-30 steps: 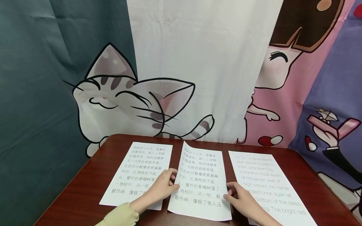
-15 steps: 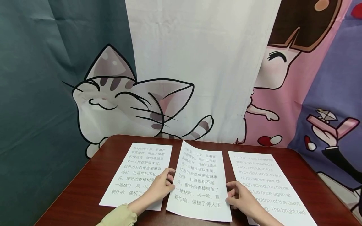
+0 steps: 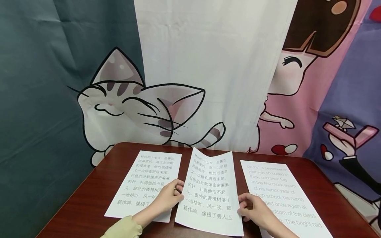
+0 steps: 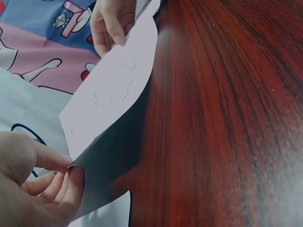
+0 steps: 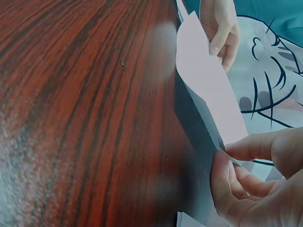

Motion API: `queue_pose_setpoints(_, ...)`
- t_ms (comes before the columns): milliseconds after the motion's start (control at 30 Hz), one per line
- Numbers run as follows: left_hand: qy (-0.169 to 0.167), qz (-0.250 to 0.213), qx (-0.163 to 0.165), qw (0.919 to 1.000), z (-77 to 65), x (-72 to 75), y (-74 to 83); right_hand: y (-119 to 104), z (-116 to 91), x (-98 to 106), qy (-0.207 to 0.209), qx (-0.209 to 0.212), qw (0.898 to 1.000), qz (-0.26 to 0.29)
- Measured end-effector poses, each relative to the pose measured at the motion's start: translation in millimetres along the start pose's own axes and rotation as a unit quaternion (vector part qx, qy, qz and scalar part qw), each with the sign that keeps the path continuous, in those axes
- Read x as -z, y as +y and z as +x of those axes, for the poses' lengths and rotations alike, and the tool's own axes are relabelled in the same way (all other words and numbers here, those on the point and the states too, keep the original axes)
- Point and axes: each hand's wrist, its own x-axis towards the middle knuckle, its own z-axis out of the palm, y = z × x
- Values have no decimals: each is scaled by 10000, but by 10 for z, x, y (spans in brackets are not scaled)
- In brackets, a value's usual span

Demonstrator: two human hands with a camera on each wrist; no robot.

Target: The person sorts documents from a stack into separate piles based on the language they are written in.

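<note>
A white sheet of paper [image 3: 208,191] printed with Chinese characters is held between both hands, clear of the table in the wrist views. My left hand [image 3: 168,196] pinches its left edge between thumb and fingers, also plain in the left wrist view, where the sheet [image 4: 109,90] sags in a curve. On the opposite edge my right hand [image 3: 256,210] pinches it the same way; the right wrist view shows thumb and fingertips meeting on the paper [image 5: 208,80]. The sheet's two far corners curl upward in the head view.
Flat on the dark red wooden table [image 3: 86,195] lies another Chinese-printed sheet [image 3: 148,172] at left, partly under the left forearm. At right lies an English-printed sheet [image 3: 279,185], partly covered by the right hand. A curtain [image 3: 214,66] with cartoon figures hangs behind the table.
The held sheet's far right corner has risen, so its far edge now dips in the middle. Both hands keep their pinch and have barely moved.
</note>
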Motion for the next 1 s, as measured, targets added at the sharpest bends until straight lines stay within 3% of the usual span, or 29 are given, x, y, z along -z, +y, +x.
queue_pose_setpoints(333, 84, 63, 139, 9998, -14, 135, -8, -68, 13, 11, -60, 29, 10000, 45)
queue_pose_setpoints(633, 109, -552, 499, 9972, -32, 340, -63, -207, 48, -7, -203, 65, 9997, -115)
queue_pose_setpoints(1000, 231, -620, 514, 9965, -66, 550, -92, -356, 156, -81, -245, 342, 9990, 118)
